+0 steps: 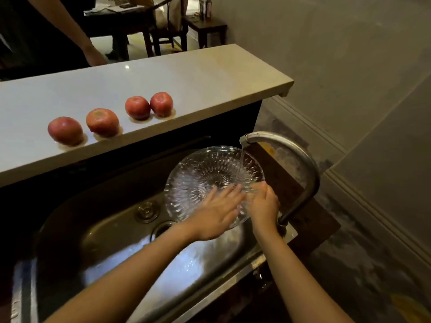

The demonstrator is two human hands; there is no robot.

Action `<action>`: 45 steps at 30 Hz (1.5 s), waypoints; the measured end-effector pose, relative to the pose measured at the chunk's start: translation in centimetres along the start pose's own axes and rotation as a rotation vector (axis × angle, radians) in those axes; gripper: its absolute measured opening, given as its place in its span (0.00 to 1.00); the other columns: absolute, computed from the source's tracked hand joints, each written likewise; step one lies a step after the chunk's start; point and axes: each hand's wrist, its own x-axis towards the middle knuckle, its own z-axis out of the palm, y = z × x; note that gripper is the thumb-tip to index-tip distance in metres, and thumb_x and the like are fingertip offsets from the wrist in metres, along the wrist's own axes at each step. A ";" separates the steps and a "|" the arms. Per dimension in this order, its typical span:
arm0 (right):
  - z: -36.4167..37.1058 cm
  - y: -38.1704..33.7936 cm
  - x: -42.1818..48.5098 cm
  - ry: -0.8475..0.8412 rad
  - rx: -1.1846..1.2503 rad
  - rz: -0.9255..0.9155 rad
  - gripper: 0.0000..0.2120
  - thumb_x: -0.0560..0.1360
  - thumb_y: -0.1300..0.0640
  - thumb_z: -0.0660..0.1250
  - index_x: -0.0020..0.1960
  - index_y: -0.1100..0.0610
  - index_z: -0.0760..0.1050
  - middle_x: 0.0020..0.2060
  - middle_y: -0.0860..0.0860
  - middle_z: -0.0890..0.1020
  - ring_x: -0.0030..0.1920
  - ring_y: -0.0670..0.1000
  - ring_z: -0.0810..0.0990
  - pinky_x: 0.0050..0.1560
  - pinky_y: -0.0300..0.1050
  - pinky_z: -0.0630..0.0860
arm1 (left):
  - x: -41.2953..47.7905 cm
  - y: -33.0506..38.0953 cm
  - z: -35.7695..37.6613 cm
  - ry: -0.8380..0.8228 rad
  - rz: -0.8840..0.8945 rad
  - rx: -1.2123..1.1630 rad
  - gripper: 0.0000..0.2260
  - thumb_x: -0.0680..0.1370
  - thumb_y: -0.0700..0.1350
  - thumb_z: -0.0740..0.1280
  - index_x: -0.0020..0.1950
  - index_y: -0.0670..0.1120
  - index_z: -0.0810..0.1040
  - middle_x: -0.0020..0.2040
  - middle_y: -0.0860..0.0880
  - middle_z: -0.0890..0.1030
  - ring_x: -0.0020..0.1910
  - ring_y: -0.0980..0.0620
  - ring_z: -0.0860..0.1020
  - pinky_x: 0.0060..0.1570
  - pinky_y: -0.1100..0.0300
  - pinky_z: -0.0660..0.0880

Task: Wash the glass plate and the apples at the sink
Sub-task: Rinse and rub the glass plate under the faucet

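Where the counter (186, 73) borders the sink (93, 241), the glass plate (200, 173) is held tilted over the basin under the running faucet (291, 155). The left hand (217, 215) lies flat, fingers straight, on its inner face; the right hand (263, 202) grips its near rim. Four apples (137, 107) stand along the counter edge.

A pale stone counter (186, 73) runs beyond the left hand (217, 217). Farther off stand a dark wooden chair (168, 31) and a small side table (207, 25) bearing bottles (206, 7). Another person's arm (77, 36) hangs far up-left. A grey wall (326, 54) lies beyond the right hand (263, 206).
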 end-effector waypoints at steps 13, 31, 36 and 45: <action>0.6 -1.1 2.1 0.043 0.098 0.008 0.18 0.82 0.51 0.50 0.46 0.57 0.76 0.22 0.49 0.79 0.28 0.52 0.77 0.35 0.46 0.75 | 1.9 -7.4 -3.6 0.066 -0.398 0.096 0.26 0.81 0.58 0.43 0.77 0.50 0.45 0.78 0.51 0.45 0.77 0.54 0.44 0.75 0.53 0.41; 0.3 -1.2 2.3 0.061 0.027 -0.007 0.18 0.81 0.51 0.51 0.41 0.53 0.76 0.30 0.49 0.80 0.36 0.54 0.81 0.45 0.55 0.79 | 5.0 -8.2 -4.1 0.110 -0.421 0.104 0.25 0.80 0.59 0.42 0.77 0.53 0.47 0.78 0.53 0.45 0.77 0.55 0.43 0.75 0.51 0.40; 0.7 -1.9 3.2 0.034 0.005 -0.006 0.18 0.81 0.51 0.51 0.43 0.55 0.76 0.31 0.50 0.79 0.36 0.53 0.80 0.43 0.49 0.77 | -1.0 -4.3 -1.3 0.051 -0.363 -0.008 0.26 0.80 0.59 0.43 0.76 0.52 0.40 0.75 0.53 0.37 0.76 0.54 0.39 0.72 0.56 0.35; 2.1 -1.3 2.0 -0.050 0.013 -0.049 0.18 0.81 0.51 0.51 0.45 0.56 0.77 0.41 0.57 0.82 0.43 0.56 0.81 0.45 0.52 0.78 | 8.2 -2.5 -4.6 0.143 -0.267 0.033 0.24 0.82 0.55 0.45 0.77 0.51 0.45 0.78 0.53 0.44 0.77 0.53 0.42 0.75 0.50 0.41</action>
